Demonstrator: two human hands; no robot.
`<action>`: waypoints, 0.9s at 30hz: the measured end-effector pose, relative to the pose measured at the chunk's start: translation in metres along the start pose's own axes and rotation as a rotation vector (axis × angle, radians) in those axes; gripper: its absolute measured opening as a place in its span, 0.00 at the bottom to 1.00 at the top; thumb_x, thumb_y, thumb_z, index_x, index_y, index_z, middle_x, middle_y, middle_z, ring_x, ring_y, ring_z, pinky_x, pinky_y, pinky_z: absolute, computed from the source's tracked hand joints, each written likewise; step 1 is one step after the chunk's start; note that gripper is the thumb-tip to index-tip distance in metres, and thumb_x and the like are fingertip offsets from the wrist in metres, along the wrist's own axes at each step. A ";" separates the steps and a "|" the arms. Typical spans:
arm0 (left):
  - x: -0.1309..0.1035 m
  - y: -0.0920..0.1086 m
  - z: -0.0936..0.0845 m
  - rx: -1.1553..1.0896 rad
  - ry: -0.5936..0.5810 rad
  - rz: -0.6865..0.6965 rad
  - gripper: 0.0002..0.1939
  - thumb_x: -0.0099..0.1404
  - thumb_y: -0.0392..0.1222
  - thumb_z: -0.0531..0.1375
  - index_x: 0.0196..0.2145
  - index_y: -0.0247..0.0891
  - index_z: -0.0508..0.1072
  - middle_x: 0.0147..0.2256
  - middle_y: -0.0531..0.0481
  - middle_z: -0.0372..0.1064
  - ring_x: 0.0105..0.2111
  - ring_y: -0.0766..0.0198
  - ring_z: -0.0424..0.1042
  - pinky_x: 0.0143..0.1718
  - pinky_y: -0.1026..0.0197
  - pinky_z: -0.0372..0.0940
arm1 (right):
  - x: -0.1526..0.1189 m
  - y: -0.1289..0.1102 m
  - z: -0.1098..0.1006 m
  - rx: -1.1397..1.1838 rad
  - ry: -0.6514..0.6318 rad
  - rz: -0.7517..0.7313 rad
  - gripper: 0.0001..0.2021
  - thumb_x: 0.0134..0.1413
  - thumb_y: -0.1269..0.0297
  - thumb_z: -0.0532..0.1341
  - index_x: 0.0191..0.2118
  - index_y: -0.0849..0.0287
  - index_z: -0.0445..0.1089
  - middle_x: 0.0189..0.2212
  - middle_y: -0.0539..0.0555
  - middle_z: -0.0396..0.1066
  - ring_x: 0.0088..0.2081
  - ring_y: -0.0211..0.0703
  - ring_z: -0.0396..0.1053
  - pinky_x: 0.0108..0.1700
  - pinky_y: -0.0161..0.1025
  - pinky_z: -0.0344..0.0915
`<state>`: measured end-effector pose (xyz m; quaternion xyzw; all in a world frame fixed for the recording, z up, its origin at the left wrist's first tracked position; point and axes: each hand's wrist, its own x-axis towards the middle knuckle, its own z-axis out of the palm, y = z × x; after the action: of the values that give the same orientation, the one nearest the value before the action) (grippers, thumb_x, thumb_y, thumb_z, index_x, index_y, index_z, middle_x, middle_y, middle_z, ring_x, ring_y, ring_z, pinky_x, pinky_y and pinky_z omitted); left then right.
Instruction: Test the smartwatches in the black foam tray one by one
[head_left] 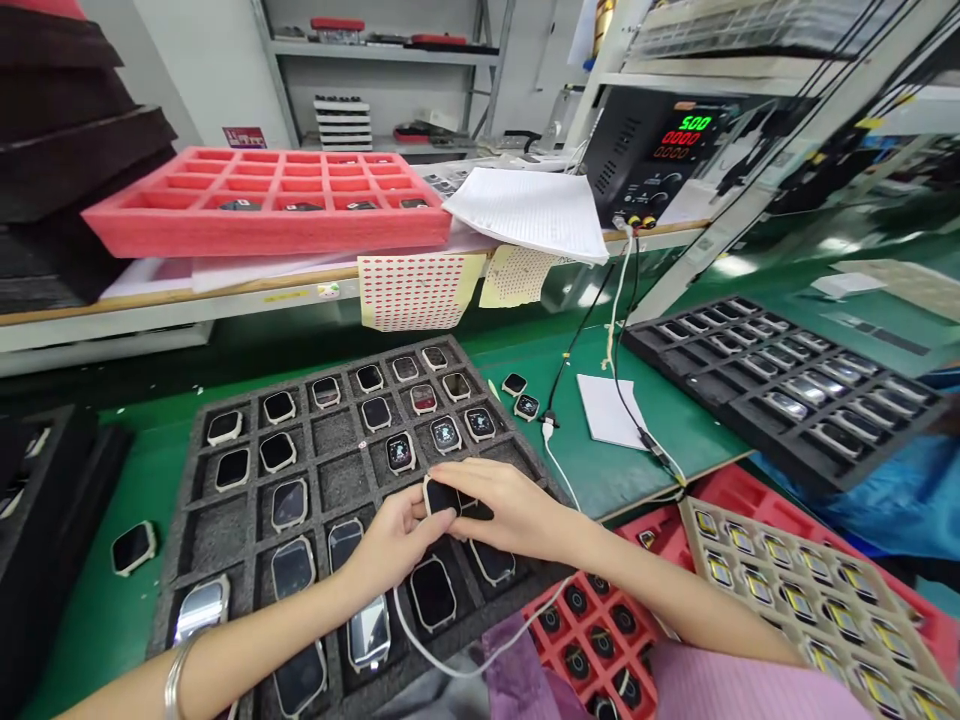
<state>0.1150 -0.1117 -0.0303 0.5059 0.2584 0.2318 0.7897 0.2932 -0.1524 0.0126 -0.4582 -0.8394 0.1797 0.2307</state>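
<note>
The location is an electronics assembly workshop, indicated by the black digital power supply [649,155], black foam trays of square watches [337,480] and green surface [525,370].

A red foam tray [270,232] lies on the raised shelf [292,290], with small dark pieces in some compartments. To its right are white papers [529,210] and a black power supply [637,150] with a green 5.00 readout, while two sheets of red-marked labels [420,290] hang at the shelf's edge. Dark foam trays [67,150] stand stacked on the left.
</note>
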 end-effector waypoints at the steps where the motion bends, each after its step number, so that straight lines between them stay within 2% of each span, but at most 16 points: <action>1: -0.001 0.001 0.000 -0.008 0.008 -0.012 0.16 0.59 0.47 0.64 0.41 0.34 0.72 0.31 0.49 0.74 0.32 0.62 0.72 0.39 0.60 0.65 | 0.000 0.001 0.001 0.022 0.010 0.003 0.17 0.59 0.65 0.60 0.53 0.63 0.63 0.47 0.61 0.70 0.47 0.49 0.68 0.50 0.46 0.66; 5: -0.004 0.002 -0.003 0.031 0.033 0.031 0.14 0.58 0.46 0.65 0.38 0.34 0.73 0.32 0.50 0.74 0.34 0.62 0.71 0.39 0.62 0.64 | -0.002 -0.001 0.009 0.098 0.066 0.001 0.17 0.58 0.67 0.61 0.52 0.62 0.63 0.48 0.60 0.69 0.50 0.48 0.66 0.52 0.45 0.65; 9: -0.005 -0.001 -0.006 0.076 -0.011 0.073 0.13 0.59 0.45 0.64 0.38 0.34 0.73 0.35 0.48 0.73 0.38 0.59 0.70 0.43 0.59 0.63 | -0.005 -0.004 0.014 0.147 0.095 0.007 0.18 0.56 0.68 0.62 0.52 0.61 0.63 0.46 0.60 0.69 0.48 0.47 0.67 0.50 0.44 0.66; 14: -0.005 -0.003 -0.006 0.074 -0.032 0.074 0.13 0.59 0.45 0.63 0.38 0.33 0.72 0.34 0.48 0.72 0.36 0.60 0.69 0.41 0.60 0.62 | -0.008 -0.003 0.015 0.110 0.138 -0.008 0.19 0.56 0.65 0.62 0.53 0.62 0.63 0.46 0.60 0.69 0.47 0.49 0.68 0.48 0.46 0.67; 21: -0.005 -0.003 -0.006 0.053 -0.042 0.056 0.11 0.60 0.43 0.63 0.37 0.33 0.71 0.32 0.50 0.70 0.34 0.64 0.66 0.39 0.62 0.61 | -0.009 -0.001 0.016 0.108 0.123 0.011 0.22 0.55 0.65 0.63 0.55 0.62 0.62 0.47 0.61 0.69 0.47 0.50 0.68 0.48 0.46 0.67; 27: -0.005 -0.003 -0.007 0.099 -0.055 0.049 0.11 0.61 0.44 0.62 0.36 0.33 0.71 0.32 0.50 0.69 0.34 0.63 0.66 0.40 0.61 0.61 | -0.008 0.000 0.015 0.112 0.100 0.022 0.22 0.55 0.64 0.63 0.54 0.62 0.63 0.45 0.60 0.70 0.46 0.50 0.68 0.47 0.46 0.67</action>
<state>0.1070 -0.1112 -0.0342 0.5567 0.2354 0.2241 0.7645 0.2890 -0.1608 -0.0016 -0.4623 -0.8103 0.2059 0.2956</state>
